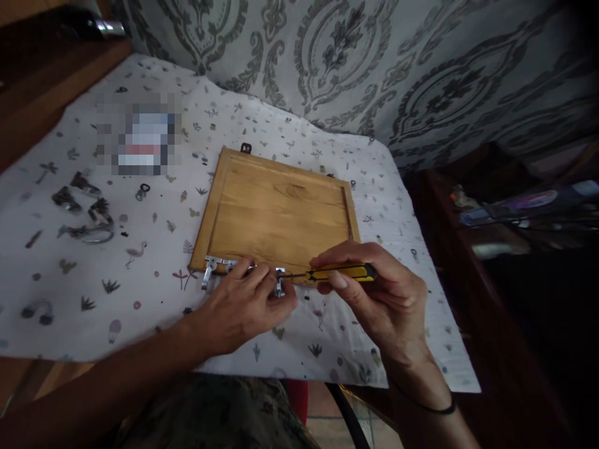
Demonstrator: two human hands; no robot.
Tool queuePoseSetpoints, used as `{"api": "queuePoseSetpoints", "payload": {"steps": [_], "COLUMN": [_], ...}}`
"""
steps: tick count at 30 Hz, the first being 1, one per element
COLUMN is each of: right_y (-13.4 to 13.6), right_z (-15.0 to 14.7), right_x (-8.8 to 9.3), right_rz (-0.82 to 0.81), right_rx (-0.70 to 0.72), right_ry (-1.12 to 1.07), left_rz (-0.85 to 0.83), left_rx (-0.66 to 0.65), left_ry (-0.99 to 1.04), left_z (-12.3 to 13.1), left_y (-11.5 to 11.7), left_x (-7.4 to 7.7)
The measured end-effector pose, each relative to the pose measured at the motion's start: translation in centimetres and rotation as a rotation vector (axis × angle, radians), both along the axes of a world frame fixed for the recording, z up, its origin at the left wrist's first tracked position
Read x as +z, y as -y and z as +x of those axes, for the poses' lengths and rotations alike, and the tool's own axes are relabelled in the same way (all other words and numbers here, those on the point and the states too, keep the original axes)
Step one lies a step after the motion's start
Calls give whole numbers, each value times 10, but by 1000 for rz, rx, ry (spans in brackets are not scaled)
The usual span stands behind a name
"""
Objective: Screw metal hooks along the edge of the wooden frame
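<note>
A framed wooden panel, like a small cabinet door, lies flat on the patterned cloth. My left hand rests at its near edge, the fingers curled around a silver metal hinge. In my right hand is a yellow and black screwdriver, pinched between thumb and fingers. Its shaft points left, and the tip meets the hinge close to my left fingertips. Another silver hinge piece shows at the panel's near left corner. My left fingers hide part of the metalwork between them.
Several loose metal hinges lie on the left of the cloth. A blurred-out rectangular item sits behind them. A patterned wall rises at the back. Dark furniture with a long blurred object stands at the right.
</note>
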State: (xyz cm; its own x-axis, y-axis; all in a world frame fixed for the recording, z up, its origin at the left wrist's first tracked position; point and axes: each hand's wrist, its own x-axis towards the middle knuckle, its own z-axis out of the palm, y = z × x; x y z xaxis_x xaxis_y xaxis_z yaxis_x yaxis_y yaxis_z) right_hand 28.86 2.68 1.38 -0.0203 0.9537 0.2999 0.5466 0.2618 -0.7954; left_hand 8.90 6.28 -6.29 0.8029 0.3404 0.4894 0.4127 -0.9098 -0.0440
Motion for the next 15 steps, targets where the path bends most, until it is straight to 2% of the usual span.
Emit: {"api": "queuePoseSetpoints", "payload": {"steps": [8, 15], "right_y": [-1, -2], "right_z": [2, 8], "right_x": [-3, -1], "right_rz": [-4, -52], "right_rx": [32, 88], "right_ry": [-42, -77], "left_rz": [75, 124], "left_rx": [71, 69], "left_ry": [81, 91], "left_z": [5, 8], "left_y": [2, 3], "left_x": [2, -4]}}
